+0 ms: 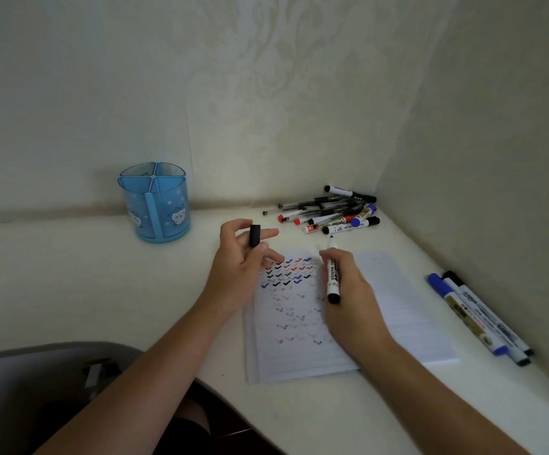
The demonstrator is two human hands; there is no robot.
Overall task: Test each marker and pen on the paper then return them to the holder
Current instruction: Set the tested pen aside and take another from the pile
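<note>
The marker (333, 274) is in the right hand (353, 293), above the upper middle of the paper (397, 307). It has a white barrel with black print and a black rear end. Its bare black tip points away from the person, toward the far edge of the sheet. The right fingers (345, 261) are clamped around the barrel. Whether the tip touches anything cannot be told.

The marker's black cap (255, 235) stands upright in the left hand (237, 267), just left of the marker's tip. The left fingers (266, 232) pinch it, and the rest of that hand's fingers spread loosely over the sheet's upper left corner.

The paper is a lined pad lying flat on the table (69, 274). Rows of small black, red and blue ticks fill its upper left part, with fainter ones below.

Beyond the pad, in the far right corner, lies a pile of pens and markers (329, 211), heaped across one another. Three markers (476, 316) lie side by side along the right wall (496, 159), well apart from the pile; one has a blue cap.

The holder (158, 208), a round blue translucent cup divided into compartments with cartoon faces on its side, stands upright at the back of the table. It is to the left of both hands and near the rear wall. A grey chair (36, 389) shows at the lower left.
</note>
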